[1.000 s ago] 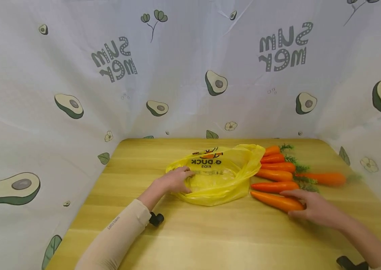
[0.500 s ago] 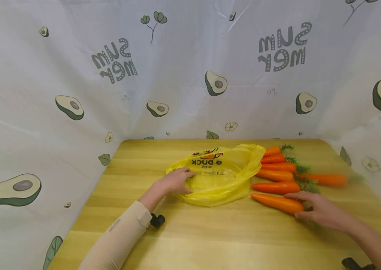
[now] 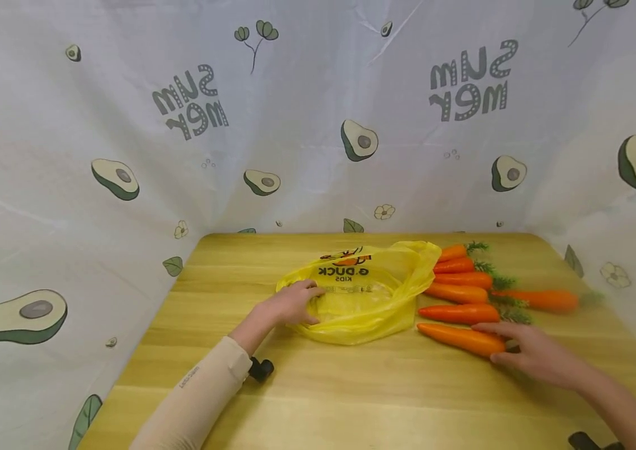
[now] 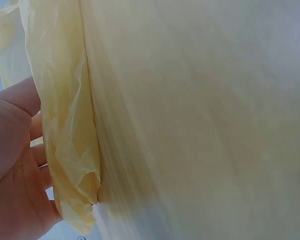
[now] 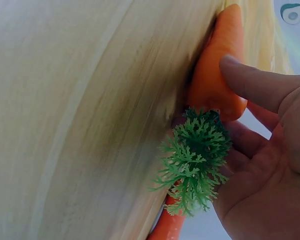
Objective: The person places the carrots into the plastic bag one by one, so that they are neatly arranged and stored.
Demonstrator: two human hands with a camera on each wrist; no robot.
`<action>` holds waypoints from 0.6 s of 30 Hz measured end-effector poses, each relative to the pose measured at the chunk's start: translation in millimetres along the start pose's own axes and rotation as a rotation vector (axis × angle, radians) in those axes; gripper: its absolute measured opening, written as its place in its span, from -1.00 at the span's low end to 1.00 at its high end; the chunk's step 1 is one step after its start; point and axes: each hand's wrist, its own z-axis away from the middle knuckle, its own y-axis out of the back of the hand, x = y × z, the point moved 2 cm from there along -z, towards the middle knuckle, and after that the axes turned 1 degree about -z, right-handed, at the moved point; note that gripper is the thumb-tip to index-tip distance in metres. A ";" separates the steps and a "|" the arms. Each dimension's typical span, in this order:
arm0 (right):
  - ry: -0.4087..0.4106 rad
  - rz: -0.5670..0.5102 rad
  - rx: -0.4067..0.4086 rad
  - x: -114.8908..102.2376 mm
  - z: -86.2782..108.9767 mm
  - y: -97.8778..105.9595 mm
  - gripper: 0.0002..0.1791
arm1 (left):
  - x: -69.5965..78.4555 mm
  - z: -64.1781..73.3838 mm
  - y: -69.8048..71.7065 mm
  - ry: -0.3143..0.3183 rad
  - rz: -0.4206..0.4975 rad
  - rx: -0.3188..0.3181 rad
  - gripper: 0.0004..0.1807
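The carrot (image 3: 453,338) sits right of centre in the head frame, lowest of the group, tip to the left, on or barely above the bench (image 3: 363,387). The right hand (image 3: 540,353) grips its blunt end, thumb on the near side, fingers opposite. It looks light, stiff and smooth, perhaps a little slippery; that thick end, just ahead of the leaves (image 5: 195,152), seems the surest hold, the leaves themselves being likely to bend.

The bag (image 3: 363,332), thin and floppy, fills mid-frame with its mouth open. The left hand (image 3: 292,302) is at its left rim; film hides the fingertips, so I cannot tell whether they pinch it. Its bunched right wall stands between the carrots and the mouth. Five more carrots (image 3: 458,312) lie stacked above, the nearest just beside the fingers; a stray carrot (image 3: 545,300) lies farther right.
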 end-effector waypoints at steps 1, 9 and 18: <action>0.001 0.002 0.002 -0.1 -0.8 0.2 -0.39 | -0.4 0.6 0.0 0.001 -0.001 0.000 -0.18; 0.003 0.000 -0.007 5.4 2.1 -2.7 -0.38 | 2.5 -0.1 0.2 -0.003 0.013 -0.029 -0.17; 0.026 0.026 0.041 -0.2 -3.0 3.2 -0.38 | 0.3 -0.3 2.8 0.022 0.008 -0.037 -0.16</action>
